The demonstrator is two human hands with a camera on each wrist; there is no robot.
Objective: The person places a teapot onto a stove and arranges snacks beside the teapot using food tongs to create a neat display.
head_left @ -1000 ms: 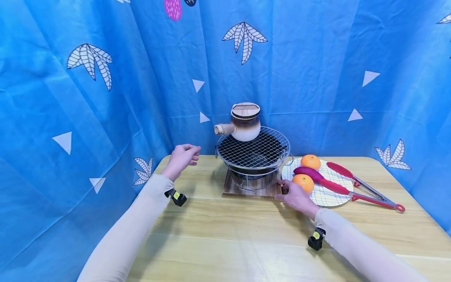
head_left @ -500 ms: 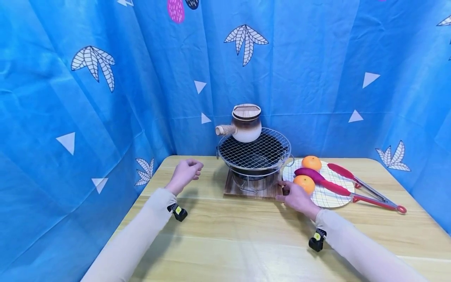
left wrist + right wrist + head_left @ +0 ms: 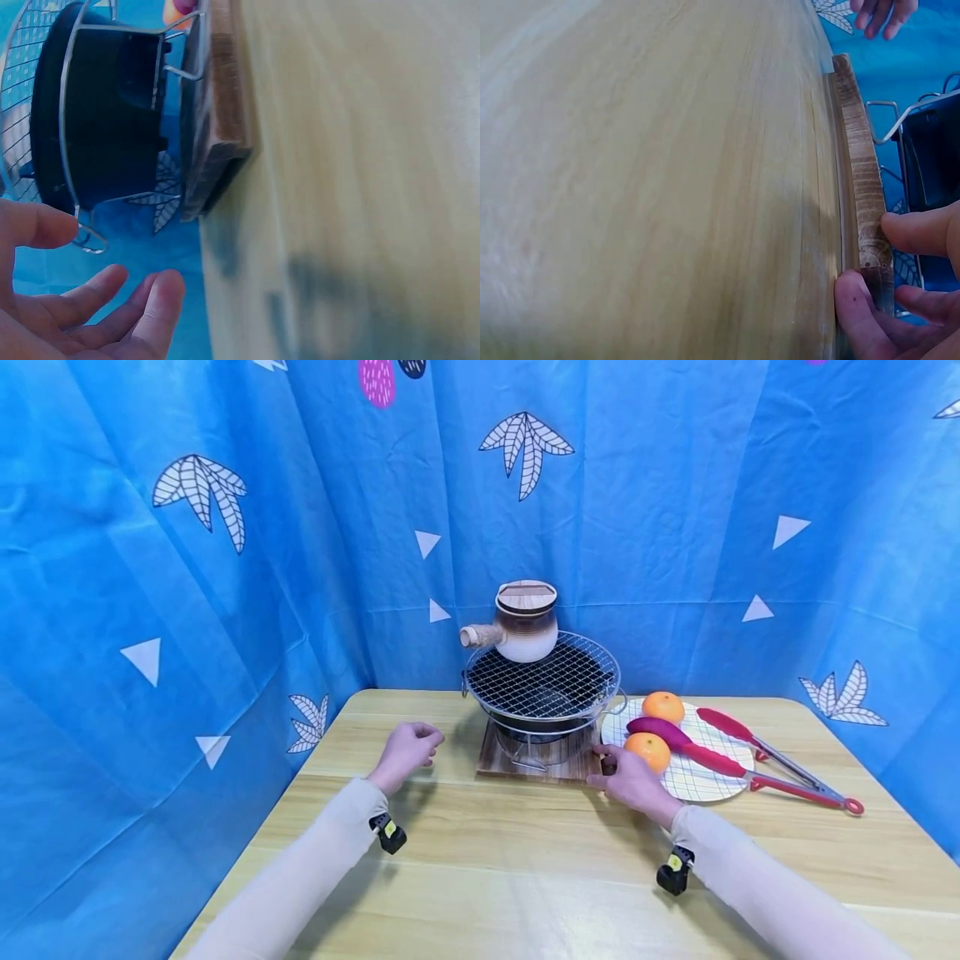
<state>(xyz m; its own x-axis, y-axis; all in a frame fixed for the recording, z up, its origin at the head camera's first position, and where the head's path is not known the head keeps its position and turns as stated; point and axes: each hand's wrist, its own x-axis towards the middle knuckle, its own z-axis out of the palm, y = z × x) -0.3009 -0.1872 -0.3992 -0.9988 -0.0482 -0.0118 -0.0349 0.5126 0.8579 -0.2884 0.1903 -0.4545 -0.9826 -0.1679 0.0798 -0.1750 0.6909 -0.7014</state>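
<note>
A wooden board [image 3: 495, 764] lies on the table under a small round grill [image 3: 525, 714] with a wire grate. On the back of the grate sits a brown-and-white clay pot [image 3: 527, 639] with a wooden lid and a wrapped side handle. My right hand [image 3: 636, 787] pinches the board's right front corner; in the right wrist view its fingers [image 3: 922, 229] meet the board's edge from both sides. Left of the grill my left hand [image 3: 408, 756] hovers above the table, holding nothing. In the left wrist view its loosely bent fingers [image 3: 161, 304] are apart from the board.
Right of the grill lies a round checked mat [image 3: 708, 785] with two oranges [image 3: 648, 752] on it. Red-handled tongs [image 3: 798, 785] with a purple tip lie across the mat. A blue curtain [image 3: 652, 527] hangs behind and along both sides of the table.
My left hand has come down and to the right, nearer the table and the board's left side. The right hand stays at the board's corner, and the grill has not moved.
</note>
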